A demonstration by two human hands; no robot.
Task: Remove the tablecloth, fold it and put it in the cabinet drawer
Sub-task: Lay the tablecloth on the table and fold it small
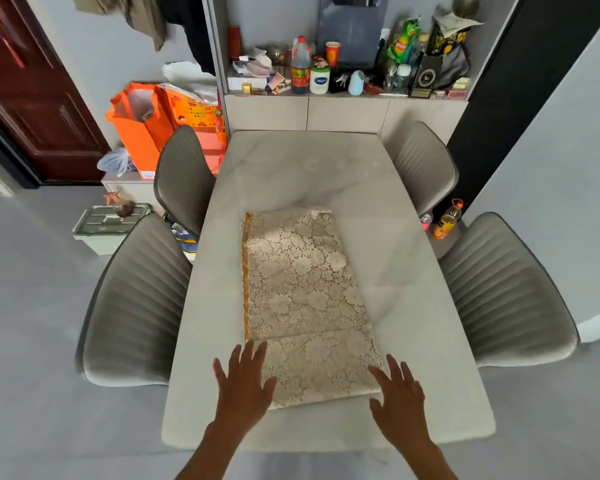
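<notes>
With the folded tablecloth (pixel 305 306) laid lengthwise on the table (pixel 430 306) and both hands, the left hand (pixel 243 382) at 7 o'clock and the right hand (pixel 397 400) at 5 o'clock, spread flat at its near corners, the layers could be skewed if uneven lifting is applied.

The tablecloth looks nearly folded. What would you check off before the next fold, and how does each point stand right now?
1. Tablecloth off its spread and folded into a long strip on the table: ok.
2. Left hand open at the near left corner: ok.
3. Right hand open beside the near right corner: ok.
4. Layers lined up: not ok, the far end is slightly rumpled.
5. Bare table beyond the strip for folding: ok.
6. Cabinet drawer open and ready: cannot tell.
</notes>
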